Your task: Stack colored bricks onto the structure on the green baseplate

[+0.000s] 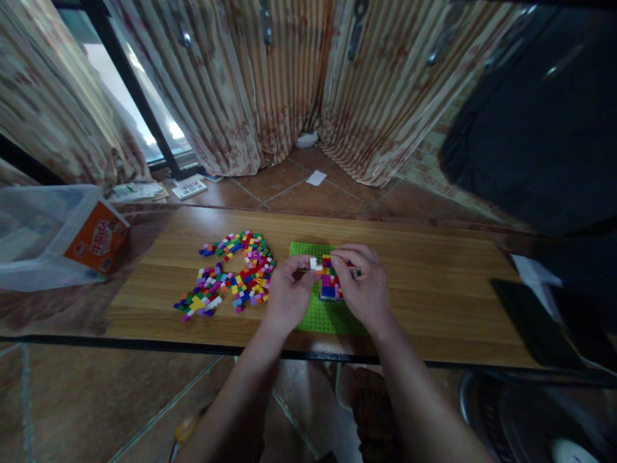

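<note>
A green studded baseplate [313, 319] lies on the wooden table, with a block of many-coloured toy bricks [330, 287] built up on it. My left hand [290, 290] pinches a small white brick [315, 263] between thumb and fingertips, just left of the built block. Over the block's right side, my right hand [362, 283] has thumb and fingers closed together at its upper edge; they cover part of the block. Whether it grips the block or a small separate brick is hidden. Left of my left hand spreads a pile of loose bricks [248, 280].
The wooden table [434, 289] has a dark front edge. A clear plastic bin [43, 238] with an orange label stands at the left. A dark flat object [535, 321] lies at the table's right end. Curtains [284, 83] hang behind, and papers [316, 177] lie on the tiled floor.
</note>
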The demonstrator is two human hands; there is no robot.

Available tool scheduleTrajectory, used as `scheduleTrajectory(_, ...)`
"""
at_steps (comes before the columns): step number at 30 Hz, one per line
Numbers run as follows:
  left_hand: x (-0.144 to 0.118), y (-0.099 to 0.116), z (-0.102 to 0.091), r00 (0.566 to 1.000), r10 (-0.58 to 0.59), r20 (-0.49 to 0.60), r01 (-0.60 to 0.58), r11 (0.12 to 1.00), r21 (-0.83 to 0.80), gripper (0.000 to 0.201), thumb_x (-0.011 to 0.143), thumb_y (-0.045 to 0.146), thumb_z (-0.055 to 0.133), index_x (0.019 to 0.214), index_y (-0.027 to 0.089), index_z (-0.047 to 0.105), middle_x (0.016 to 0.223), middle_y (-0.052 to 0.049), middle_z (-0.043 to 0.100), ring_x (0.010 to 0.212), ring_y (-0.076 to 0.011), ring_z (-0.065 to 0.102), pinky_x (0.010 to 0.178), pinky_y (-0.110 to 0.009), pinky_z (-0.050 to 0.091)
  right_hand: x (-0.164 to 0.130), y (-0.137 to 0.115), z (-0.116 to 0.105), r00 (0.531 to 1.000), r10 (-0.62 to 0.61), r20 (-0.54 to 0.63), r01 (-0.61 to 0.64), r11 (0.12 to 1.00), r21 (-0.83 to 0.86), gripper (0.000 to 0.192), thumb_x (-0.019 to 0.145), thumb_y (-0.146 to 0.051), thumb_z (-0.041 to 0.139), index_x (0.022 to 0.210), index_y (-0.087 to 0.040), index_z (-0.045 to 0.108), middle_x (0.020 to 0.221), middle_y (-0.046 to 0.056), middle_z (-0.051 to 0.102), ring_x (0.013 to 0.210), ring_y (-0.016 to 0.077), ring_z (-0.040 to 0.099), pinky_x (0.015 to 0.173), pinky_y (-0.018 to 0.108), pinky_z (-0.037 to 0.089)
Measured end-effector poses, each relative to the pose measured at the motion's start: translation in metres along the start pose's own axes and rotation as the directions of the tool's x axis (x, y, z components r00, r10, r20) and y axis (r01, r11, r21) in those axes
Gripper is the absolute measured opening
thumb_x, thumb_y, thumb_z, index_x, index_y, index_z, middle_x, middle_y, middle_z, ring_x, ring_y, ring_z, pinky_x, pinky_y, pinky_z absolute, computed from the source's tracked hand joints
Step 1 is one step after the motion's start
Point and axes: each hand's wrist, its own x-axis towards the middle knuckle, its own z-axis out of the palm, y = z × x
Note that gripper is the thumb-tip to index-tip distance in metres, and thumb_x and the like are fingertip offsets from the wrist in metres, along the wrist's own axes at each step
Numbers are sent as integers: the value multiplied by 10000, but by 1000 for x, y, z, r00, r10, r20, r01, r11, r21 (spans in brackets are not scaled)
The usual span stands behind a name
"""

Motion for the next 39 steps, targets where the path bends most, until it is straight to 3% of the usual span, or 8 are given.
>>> scheduleTrajectory(7, -2, 5, 0, 1000, 9, -14, -10, 997, -81, 126, 712, 217, 652, 831, 175, 659, 795, 4, 665, 745, -120, 603, 745, -249, 480, -9, -11, -1, 992, -28, 122, 27, 1000, 17, 159, 888, -324, 592, 923, -248, 727, 1005, 51, 693, 990, 221, 595, 908, 418, 459)
scheduleTrajectory(15, -4, 6, 4, 1000, 10, -7, -10, 994, -106, 112, 718, 235, 664, 799, 167, 629, 739, 18, 621, 696, -98, 566, 705, -228, 462, -12, -11, 3, 995, 66, 72, -74, 991, 112, 140, 873, -316, 603, 846, -254, 725, 934, 36, 686, 925, 198, 610, 848, 378, 486)
scheduleTrajectory(22, -7, 7, 11, 996, 32, -81, -37, 997, -70, 88, 722, 233, 667, 725, 162, 614, 674, 31, 605, 623, -84, 528, 623, -213, 435, -14, -15, 3, 999, 48, -7, -47, 999, 23, 142, 872, -304, 603, 820, -252, 725, 897, 37, 684, 908, 203, 605, 838, 376, 482)
scheduleTrajectory(30, -1, -2, 4, 993, -25, -116, 17, 998, -63, 110, 724, 273, 651, 762, 180, 606, 701, 34, 607, 669, -101, 576, 685, -234, 471, -6, 11, -17, 999, 32, -6, -32, 995, -96, 187, 899, -320, 562, 863, -247, 731, 908, 49, 698, 912, 218, 600, 859, 400, 465)
scheduleTrajectory(39, 0, -7, 5, 997, -51, -58, 51, 999, 5, 98, 727, 231, 625, 810, 181, 637, 682, 34, 600, 653, -110, 567, 649, -238, 472, -1, 24, -11, 993, -36, 115, 58, 980, -188, 224, 906, -315, 552, 860, -257, 764, 926, 61, 662, 930, 228, 580, 853, 405, 462)
